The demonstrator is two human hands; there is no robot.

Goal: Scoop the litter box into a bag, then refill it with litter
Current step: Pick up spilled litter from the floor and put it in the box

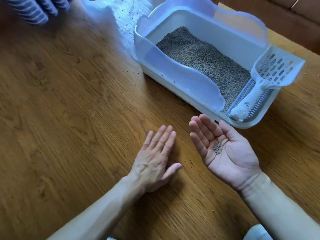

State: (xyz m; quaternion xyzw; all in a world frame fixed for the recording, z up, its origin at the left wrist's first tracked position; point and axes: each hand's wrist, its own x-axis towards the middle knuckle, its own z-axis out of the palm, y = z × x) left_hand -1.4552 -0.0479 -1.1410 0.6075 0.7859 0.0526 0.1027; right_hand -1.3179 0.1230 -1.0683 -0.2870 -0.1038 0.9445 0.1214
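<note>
At the far left top edge lies a blue-and-white striped cloth [32, 9] on the wooden floor [69, 101]. Moving right, the left hand [155, 158] lies palm down, fingers straight and together, flat on the floor and holding nothing. A few stray pellets dot the boards just right of its thumb. Next, the right hand [225, 149] is turned palm up, fingers relaxed and slightly cupped, with a small cluster of grey litter pellets [217, 148] resting in the palm; nothing is gripped. Just beyond its fingertips sits one white litter box [187, 78] with a translucent high rim, set at an angle. Inside it is a bed of grey-brown litter [204, 64] covering most of the bottom. At the box's near right end is a slotted grate [245, 94], and one white slotted scoop [275, 70] rests there, its head propped on the box's right rim and its handle lying down along the grate. Dark specks are scattered on the floor left of the box.
</note>
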